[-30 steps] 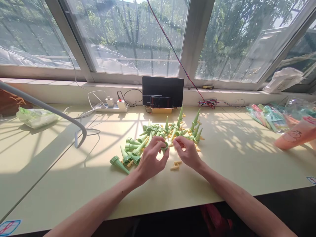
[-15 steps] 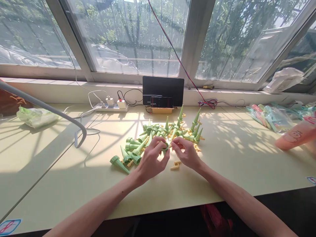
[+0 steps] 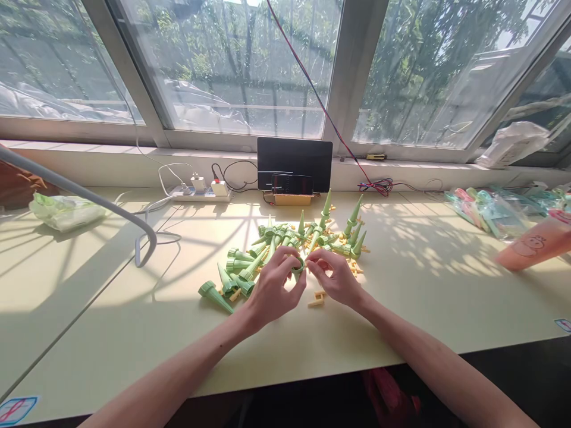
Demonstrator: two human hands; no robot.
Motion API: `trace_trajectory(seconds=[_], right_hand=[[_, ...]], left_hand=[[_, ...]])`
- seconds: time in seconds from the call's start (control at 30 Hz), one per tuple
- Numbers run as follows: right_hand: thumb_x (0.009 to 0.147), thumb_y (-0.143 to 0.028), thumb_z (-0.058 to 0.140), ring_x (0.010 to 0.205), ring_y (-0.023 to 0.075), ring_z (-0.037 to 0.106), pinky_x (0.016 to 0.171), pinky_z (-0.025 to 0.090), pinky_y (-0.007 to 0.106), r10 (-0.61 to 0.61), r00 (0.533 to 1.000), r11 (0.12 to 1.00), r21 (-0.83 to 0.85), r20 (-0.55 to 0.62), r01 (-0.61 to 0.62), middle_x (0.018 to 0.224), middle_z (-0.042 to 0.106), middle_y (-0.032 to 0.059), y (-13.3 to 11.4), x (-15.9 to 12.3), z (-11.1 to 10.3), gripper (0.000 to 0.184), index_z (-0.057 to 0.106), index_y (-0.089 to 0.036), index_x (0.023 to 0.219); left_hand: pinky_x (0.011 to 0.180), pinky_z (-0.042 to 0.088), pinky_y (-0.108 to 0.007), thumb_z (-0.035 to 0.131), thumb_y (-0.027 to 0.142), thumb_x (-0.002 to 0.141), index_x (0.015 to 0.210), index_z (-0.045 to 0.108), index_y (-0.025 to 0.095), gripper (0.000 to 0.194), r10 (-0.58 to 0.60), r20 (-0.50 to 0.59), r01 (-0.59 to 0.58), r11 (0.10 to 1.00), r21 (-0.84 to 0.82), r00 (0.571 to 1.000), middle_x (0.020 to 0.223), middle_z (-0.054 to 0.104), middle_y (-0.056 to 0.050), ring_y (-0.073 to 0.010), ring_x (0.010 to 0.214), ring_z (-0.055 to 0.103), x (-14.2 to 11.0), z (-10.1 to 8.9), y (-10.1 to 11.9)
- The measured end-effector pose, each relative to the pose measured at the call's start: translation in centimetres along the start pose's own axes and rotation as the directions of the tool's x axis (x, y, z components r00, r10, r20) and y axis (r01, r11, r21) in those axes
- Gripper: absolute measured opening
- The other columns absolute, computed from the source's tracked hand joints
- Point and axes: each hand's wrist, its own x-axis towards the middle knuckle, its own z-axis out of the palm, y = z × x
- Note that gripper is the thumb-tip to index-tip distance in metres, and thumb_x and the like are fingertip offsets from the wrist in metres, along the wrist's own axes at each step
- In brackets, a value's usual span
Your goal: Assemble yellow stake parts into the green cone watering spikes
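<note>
My left hand [image 3: 279,282] is closed around a green plastic watering spike [image 3: 298,267], its round open end tilted up toward me. Close at its right side, my right hand [image 3: 334,274] pinches something small and pale, mostly hidden by the fingertips, right by the spike's rim. Beyond both hands spreads a pile of green watering spikes [image 3: 279,235], some with small yellow valve pieces poking out of their sides. One loose spike [image 3: 215,296] lies left of my left hand. A few loose yellow valve pieces [image 3: 316,302] rest on the table below my right hand.
Behind the pile a black tablet [image 3: 294,157] and a phone lean on a small cardboard box [image 3: 292,200]. A power strip [image 3: 200,193] with cables stands left of it. To the right lie a pink tumbler [image 3: 530,245] and bagged items. A grey bent rod [image 3: 111,205] crosses the left.
My right hand has shifted very slightly left, its fingertips closer to the spike's rim. My left hand still holds the spike in the same place.
</note>
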Motion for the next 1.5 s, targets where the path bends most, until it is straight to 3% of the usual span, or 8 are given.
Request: trace_trajectory(seconds=[0.67, 0.9, 1.17, 1.5], right_hand=[[0.093, -0.028, 0.053, 0.065, 0.0136, 0.056, 0.059, 0.047, 0.027, -0.025, 1.000, 1.000, 0.006, -0.012, 0.025, 0.078, 0.061, 0.0020, -0.07, 0.02, -0.05, 0.011, 0.060, -0.020, 0.091], [0.094, -0.031, 0.051, 0.067, 0.0149, 0.058, 0.063, 0.050, 0.028, -0.007, 1.000, 1.000, 0.004, -0.005, 0.007, 0.077, 0.062, 0.0026, -0.04, 0.10, -0.07, 0.015, 0.060, -0.020, 0.090], [0.094, -0.032, 0.051, 0.070, 0.0159, 0.061, 0.065, 0.051, 0.029, -0.004, 1.000, 1.000, 0.008, -0.018, 0.004, 0.080, 0.063, 0.0036, -0.09, 0.04, -0.13, 0.015, 0.061, -0.020, 0.092], [0.093, -0.031, 0.054, 0.063, 0.0130, 0.058, 0.061, 0.050, 0.029, 0.010, 0.999, 1.000, 0.006, -0.052, -0.010, 0.087, 0.064, 0.0040, 0.33, -0.06, 0.05, 0.015, 0.060, -0.020, 0.101]], left_hand=[[0.050, 0.048, -0.020, 0.062, 0.016, 0.084, 0.086, 0.054, 0.017, 0.009, -0.023, -0.007, 0.023, 0.999, 0.031, 1.000, 0.096, 0.056, -0.004, -0.0049, 0.058, 0.048, 0.08, 0.18, -0.44], [0.050, 0.049, -0.021, 0.061, 0.015, 0.085, 0.086, 0.055, 0.018, 0.006, -0.020, -0.007, 0.020, 1.000, 0.000, 1.000, 0.096, 0.057, -0.005, -0.0090, 0.067, 0.055, 0.11, 0.24, -0.43], [0.056, 0.051, -0.024, 0.059, 0.014, 0.086, 0.087, 0.056, 0.018, 0.005, 0.049, -0.021, -0.048, 0.998, 0.035, 0.999, 0.099, 0.058, -0.006, -0.0116, 0.073, 0.058, 0.02, 0.17, -0.61], [0.062, 0.053, -0.026, 0.057, 0.014, 0.088, 0.088, 0.056, 0.018, 0.005, 0.031, -0.030, -0.029, 0.999, 0.044, 0.999, 0.099, 0.059, -0.006, -0.0125, 0.077, 0.058, 0.05, 0.15, -0.67]])
